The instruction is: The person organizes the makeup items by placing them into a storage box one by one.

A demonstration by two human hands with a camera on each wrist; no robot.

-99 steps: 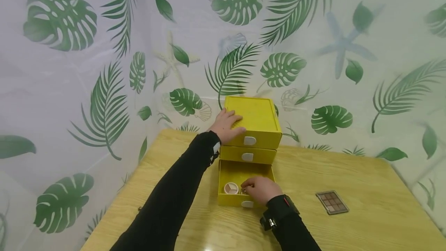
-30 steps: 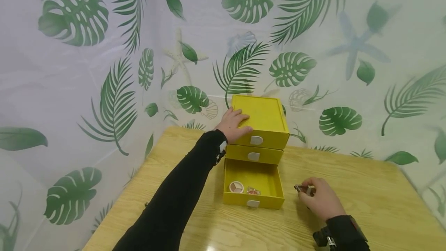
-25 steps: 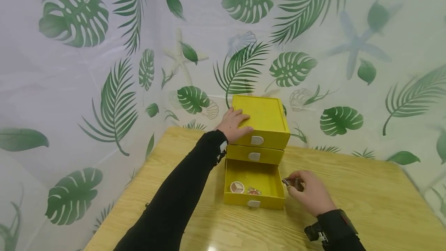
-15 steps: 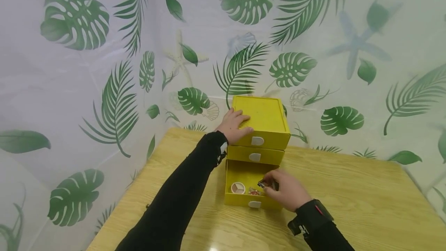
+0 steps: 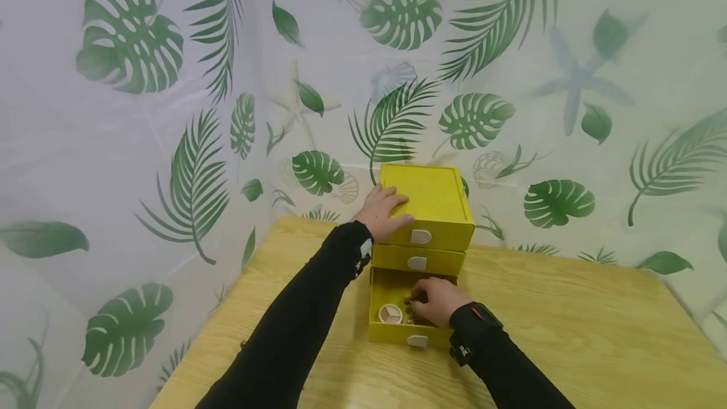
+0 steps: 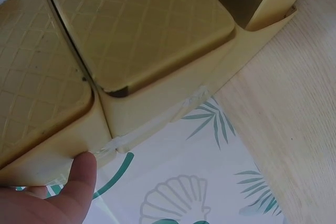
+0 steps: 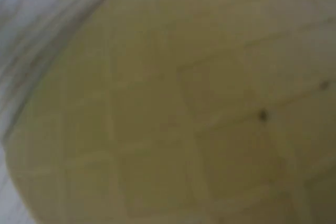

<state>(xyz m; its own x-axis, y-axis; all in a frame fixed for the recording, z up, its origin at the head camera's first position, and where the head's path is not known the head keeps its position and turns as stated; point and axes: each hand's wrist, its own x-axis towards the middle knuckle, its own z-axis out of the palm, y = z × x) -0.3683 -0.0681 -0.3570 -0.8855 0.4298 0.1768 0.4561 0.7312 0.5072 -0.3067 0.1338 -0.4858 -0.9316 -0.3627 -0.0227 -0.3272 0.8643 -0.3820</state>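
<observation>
In the head view my left hand (image 5: 383,212) rests on the top left edge of a yellow drawer unit (image 5: 427,191), fingers spread. The left wrist view shows its thumb and part of the hand (image 6: 60,203) against the unit's side. Below, the bottom drawer (image 5: 392,332) is pulled out. My right hand (image 5: 440,302) is inside it, fingers curled on the eyeshadow palette (image 5: 419,298), which is mostly hidden. To the left of these fingers lies a round three-colour makeup pan (image 5: 390,314). Small shiny items (image 5: 410,318) show under the fingertips.
The top drawer (image 5: 397,234) and middle drawer (image 5: 392,259) are closed, each with a white pull tab. The unit stands on a wooden table (image 5: 539,333), before a leaf-patterned sheet (image 5: 511,125). The drawer front fills the blurred right wrist view.
My right hand left the drawer, picked up the eyeshadow palette from the table at right, and carried it left into the open bottom drawer. My left hand stays on the unit.
</observation>
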